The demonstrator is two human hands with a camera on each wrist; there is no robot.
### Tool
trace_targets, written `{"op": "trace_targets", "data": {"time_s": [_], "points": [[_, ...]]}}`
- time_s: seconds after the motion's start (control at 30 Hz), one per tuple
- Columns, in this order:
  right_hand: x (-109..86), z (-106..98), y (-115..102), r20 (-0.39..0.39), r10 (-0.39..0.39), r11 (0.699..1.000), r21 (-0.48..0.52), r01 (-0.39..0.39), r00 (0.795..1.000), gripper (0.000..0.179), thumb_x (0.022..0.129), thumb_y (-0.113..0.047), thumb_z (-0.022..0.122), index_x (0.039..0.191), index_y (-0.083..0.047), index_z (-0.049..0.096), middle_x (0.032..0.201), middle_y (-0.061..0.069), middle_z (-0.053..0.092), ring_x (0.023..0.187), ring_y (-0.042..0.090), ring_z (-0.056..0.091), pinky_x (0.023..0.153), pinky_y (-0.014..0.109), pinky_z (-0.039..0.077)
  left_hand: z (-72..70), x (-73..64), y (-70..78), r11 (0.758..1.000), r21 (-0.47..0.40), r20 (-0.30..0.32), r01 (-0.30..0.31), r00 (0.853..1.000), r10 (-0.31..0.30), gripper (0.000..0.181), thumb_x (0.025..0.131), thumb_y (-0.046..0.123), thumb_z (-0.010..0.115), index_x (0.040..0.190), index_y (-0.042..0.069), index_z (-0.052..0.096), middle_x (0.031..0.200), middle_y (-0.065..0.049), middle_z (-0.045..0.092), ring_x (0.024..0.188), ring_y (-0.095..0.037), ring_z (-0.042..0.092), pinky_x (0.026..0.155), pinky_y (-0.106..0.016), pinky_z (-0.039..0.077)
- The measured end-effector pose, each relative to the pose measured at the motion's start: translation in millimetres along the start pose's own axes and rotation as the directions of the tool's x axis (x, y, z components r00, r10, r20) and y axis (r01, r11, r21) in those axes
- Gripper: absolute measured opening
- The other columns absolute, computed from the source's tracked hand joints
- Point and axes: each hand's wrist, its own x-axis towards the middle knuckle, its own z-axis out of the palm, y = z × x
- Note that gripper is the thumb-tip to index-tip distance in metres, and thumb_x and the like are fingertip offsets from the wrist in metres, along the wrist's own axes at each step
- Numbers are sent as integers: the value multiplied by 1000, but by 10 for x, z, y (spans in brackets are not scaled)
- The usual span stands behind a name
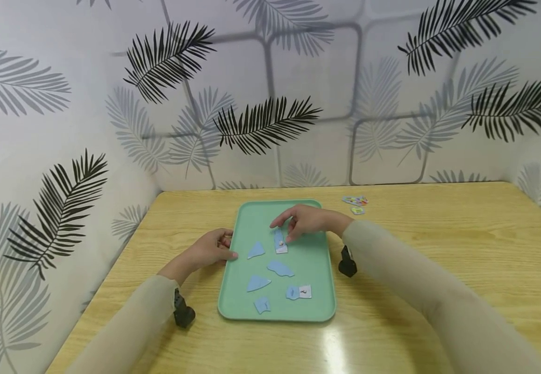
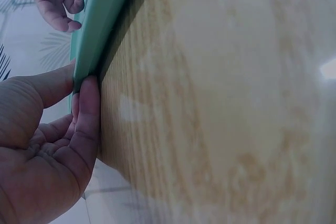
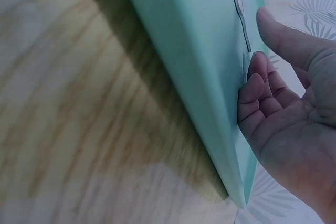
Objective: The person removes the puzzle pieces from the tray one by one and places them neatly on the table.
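My left hand [image 1: 212, 248] grips the left rim of a green tray [image 1: 308, 265]; in the left wrist view its thumb lies over the rim and its fingers are underneath. My right hand [image 1: 310, 221] is over the tray's upper part. Its thumb and index finger are spread apart around a blue-and-white puzzle piece [image 1: 281, 249], with fingertips right at its edges. In the right wrist view, a finger meets the edge of a thin piece [image 3: 248, 66]. Lower on the tray lie a triangular blue piece [image 1: 256, 250], a long wavy one [image 1: 281, 268] and several others.
Near the tray's front are another blue triangle [image 1: 257, 283], a small blue piece [image 1: 262, 305] and a blue-and-white one [image 1: 305, 292]. Colourful flat pieces [image 1: 355, 200] lie on the wooden table [image 1: 438, 234] behind my right forearm. A leaf-patterned wall stands behind the table.
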Motion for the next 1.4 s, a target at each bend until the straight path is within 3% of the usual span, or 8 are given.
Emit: {"op": "trace_targets", "data": {"time_s": [0.17, 0.4, 0.63, 0.9, 1.4], "points": [[37, 2, -19, 37, 7, 1000, -22, -6, 999, 45, 82, -1, 77, 124, -12, 68, 120, 6, 57, 65, 12, 44, 61, 25, 37, 12, -9, 43, 1000, 3, 1, -5, 1000, 5, 66, 88, 2, 70, 143, -8, 36, 104, -13, 49, 84, -20, 48, 68, -30, 52], [66, 24, -5, 98, -45, 998, -38, 48, 994, 45, 84, 6, 71, 126, -9, 66, 127, 8, 52, 57, 12, 36, 59, 24, 36, 9, -27, 54, 1000, 14, -1, -2, 1000, 2, 64, 89, 3, 70, 143, -7, 37, 105, -14, 50, 84, -20, 49, 69, -31, 51], [74, 38, -24, 74, -37, 988, -147, 48, 997, 36, 87, 0, 71, 120, -16, 72, 125, 7, 50, 70, 15, 44, 69, 26, 40, -9, -44, 48, 998, 10, 23, -57, 998, 57, 65, 89, 8, 72, 141, -10, 37, 103, -14, 50, 83, -20, 50, 68, -29, 52], [85, 61, -19, 58, -30, 980, -197, 41, 998, 27, 86, -6, 74, 111, -17, 75, 115, 2, 54, 80, 17, 47, 75, 28, 40, 16, -18, 54, 1000, 5, -13, 19, 1000, -19, 65, 89, 2, 70, 143, -7, 36, 105, -13, 48, 86, -21, 48, 70, -30, 52], [87, 69, 4, 55, -30, 976, -214, 41, 998, 17, 86, -7, 74, 100, -17, 75, 107, 0, 53, 77, 16, 46, 73, 26, 41, 17, -17, 16, 1000, 9, -9, -2, 1000, 2, 64, 89, 4, 71, 143, -6, 38, 105, -14, 50, 84, -21, 49, 69, -31, 51]]}}
